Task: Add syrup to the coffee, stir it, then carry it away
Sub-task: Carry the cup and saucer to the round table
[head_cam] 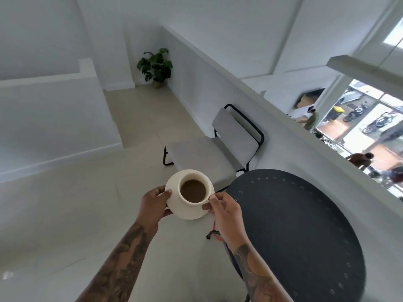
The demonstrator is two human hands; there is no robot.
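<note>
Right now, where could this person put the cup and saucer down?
The round black table, just right of the right hand, shows a bare top throughout. The grey chair seat ahead of the saucer is bare too. Both hands grip the saucer; the left hand is busy.

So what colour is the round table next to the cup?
The table is black, with a ring of tiny pale dots near its edge, seen in the head view.

Café mezzanine, round table (pixel 305 225), chair (pixel 218 153), street-front window (pixel 366 120)
</note>
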